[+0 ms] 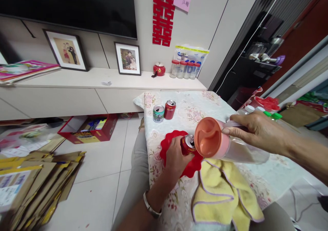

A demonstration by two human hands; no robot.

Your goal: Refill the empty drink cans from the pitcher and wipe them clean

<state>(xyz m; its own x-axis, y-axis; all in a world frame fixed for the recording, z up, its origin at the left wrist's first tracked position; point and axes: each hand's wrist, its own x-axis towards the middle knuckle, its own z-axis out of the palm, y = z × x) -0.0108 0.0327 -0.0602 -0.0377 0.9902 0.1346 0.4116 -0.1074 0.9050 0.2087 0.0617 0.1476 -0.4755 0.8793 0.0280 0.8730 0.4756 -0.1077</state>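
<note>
Head view, looking down at a table (217,104) with a pale floral cloth. Nearest, at the lower centre of the frame, a rumpled yellow towel (217,203) with purple edging lies on the table. Left of it, the left hand (176,159), a bracelet (151,205) on its wrist, is wrapped around an open red can (186,147) near the middle of the frame. Around and below the can spreads a red scalloped mat (189,169); the can's base is hidden. From the right, the right hand (258,132) grips the handle of a clear pitcher (241,151) with a pinkish-orange top. The pitcher is tipped nearly on its side, its mouth just beside the can's top; whether liquid is flowing cannot be told.

Farther up the table, left of centre, 2 more opened cans stand close together: 1 teal can (158,115) and 1 dark red can (169,111). Bottles with white and green caps (276,116) show behind the right hand.

Beyond, across the upper frame, a white cabinet (123,82) bears 2 framed photos (127,60), a red pot (159,69) and 4 red-lidded jars (182,70).
</note>
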